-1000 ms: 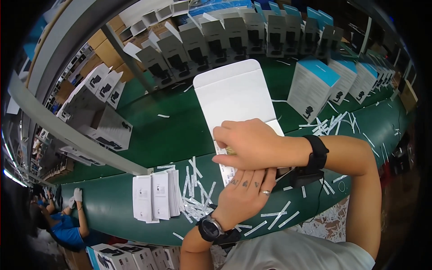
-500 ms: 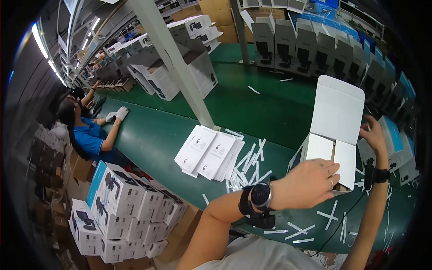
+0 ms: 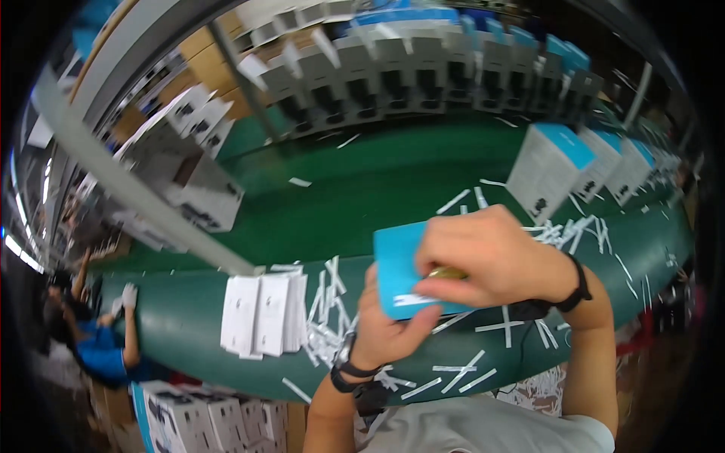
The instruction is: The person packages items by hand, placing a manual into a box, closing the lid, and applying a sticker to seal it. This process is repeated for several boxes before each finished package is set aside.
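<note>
A carton with a bright blue top stands before me, its lid closed. My left hand grips its left side, thumb along the near edge. My right hand is over the right part of the blue top, fingers curled around a small yellowish, shiny thing, mostly hidden; its kind I cannot make out. A white strip lies along the near edge of the blue top, beside the right thumb.
Two stacks of white leaflets lie left. Loose white strips litter the green table. Closed blue-topped cartons stand right; open grey cartons line the back. A post rises at left; a person works beyond.
The carton's raised white lid is now closed, showing its blue top. My left hand has moved to its left side, my right hand onto the top. The view has swung right.
</note>
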A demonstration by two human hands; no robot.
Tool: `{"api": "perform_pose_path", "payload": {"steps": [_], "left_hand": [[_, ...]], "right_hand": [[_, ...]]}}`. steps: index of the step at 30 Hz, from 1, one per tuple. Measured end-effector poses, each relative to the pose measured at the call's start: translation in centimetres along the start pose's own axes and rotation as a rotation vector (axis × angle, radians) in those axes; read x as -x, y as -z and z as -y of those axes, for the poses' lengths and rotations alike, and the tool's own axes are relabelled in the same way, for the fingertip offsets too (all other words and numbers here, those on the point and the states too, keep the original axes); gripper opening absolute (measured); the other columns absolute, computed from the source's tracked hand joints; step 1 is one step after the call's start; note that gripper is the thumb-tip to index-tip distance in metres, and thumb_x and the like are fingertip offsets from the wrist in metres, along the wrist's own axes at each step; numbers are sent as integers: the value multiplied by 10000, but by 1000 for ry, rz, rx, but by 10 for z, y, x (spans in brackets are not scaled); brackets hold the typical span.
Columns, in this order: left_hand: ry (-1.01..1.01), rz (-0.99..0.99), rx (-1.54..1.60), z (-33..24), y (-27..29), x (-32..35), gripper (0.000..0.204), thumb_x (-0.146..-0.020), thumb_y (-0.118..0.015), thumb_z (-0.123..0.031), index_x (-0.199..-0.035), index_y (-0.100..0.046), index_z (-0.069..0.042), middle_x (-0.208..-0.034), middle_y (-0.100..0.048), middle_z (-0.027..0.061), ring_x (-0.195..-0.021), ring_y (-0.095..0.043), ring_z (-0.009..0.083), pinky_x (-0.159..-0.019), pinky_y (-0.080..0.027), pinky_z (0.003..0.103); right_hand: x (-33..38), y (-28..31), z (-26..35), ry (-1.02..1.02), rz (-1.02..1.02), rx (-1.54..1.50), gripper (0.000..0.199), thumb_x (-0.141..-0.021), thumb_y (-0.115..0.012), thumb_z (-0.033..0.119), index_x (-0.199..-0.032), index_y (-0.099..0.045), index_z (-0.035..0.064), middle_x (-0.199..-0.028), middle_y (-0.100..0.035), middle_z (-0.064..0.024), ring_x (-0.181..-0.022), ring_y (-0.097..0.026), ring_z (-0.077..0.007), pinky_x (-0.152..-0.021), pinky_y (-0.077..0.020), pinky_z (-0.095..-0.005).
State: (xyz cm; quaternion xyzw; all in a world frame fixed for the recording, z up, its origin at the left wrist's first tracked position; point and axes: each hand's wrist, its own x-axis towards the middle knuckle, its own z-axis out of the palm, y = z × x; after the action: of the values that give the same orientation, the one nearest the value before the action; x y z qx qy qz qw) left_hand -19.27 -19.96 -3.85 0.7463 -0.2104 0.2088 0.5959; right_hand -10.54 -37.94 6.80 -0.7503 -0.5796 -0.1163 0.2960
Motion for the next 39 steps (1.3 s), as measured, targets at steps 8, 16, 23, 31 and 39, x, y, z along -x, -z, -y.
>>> {"api": "perform_pose_path", "payload": {"steps": [8,16,23,31,39], "left_hand": [[-44,-17,1,12,-2,0,170,-775,-777,-123,-925,-722,-65,-971,-721,85,-972,-655,298,-909,-441,414],[-105,14,-2,22,2,5,241,-740,-835,-137,-919,-688,-72,-1067,-698,103,-1046,-629,311,-930,-438,443],[-297,-448,173,16,-23,-21,625,-685,-890,-154,-1161,-485,-137,-1243,-569,114,-1157,-543,307,-1155,-276,548],[-325,-158,-190,25,-4,-6,401,-712,-825,-153,-1011,-560,-120,-1111,-572,77,-1148,-540,295,-1147,-277,571],[-230,-209,-178,22,-10,0,367,-661,-858,-125,-918,-596,-129,-1079,-575,45,-1110,-548,293,-1140,-286,592]], "right_hand": [[10,-13,-2,59,-146,120,223,-785,-774,227,-804,-579,120,-738,-544,-8,-600,-588,-199,-468,-431,-318],[13,-10,-13,140,-15,-124,234,-786,-808,228,-803,-610,104,-748,-578,-2,-609,-595,-174,-487,-429,-275],[117,33,-79,-416,-537,174,503,-677,-878,323,-1028,-639,52,-759,-517,-4,-677,-487,-107,-579,-388,-271],[127,-34,-10,-137,-502,-177,525,-756,-854,266,-1206,-677,60,-1204,-611,-169,-656,-481,-76,-610,-441,-226],[127,-15,-2,-216,-715,-103,108,-774,-779,73,-875,-746,95,-1090,-661,-110,-632,-572,-133,-567,-445,-224]]}}
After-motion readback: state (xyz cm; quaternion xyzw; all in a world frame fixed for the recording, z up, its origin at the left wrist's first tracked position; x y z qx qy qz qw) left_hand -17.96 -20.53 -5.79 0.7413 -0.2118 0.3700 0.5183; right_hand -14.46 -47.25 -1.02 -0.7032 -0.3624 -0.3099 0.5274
